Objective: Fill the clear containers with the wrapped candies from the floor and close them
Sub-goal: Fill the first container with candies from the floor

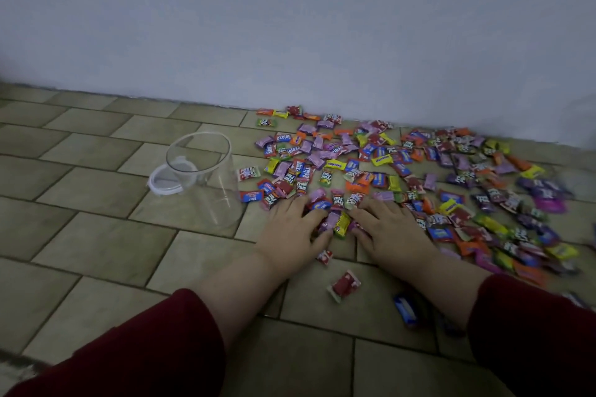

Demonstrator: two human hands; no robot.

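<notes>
Many wrapped candies (380, 164) in mixed colours lie spread over the tiled floor along the wall. A clear round container (206, 184) stands upright and uncovered to their left, with nothing inside. Its white-rimmed lid (164, 182) lies flat on the floor behind it. My left hand (292, 229) and my right hand (392, 229) rest palm-down on the near edge of the candy spread, fingers fairly straight. Between them sits a small heap of candies (335, 219), touched by both hands. Both forearms wear dark red sleeves.
A pale wall (290, 26) runs close behind the candies. A red candy (344, 285) and a blue one (407, 308) lie loose near my wrists. Bare tiles (96, 235) stretch to the left and front of the container.
</notes>
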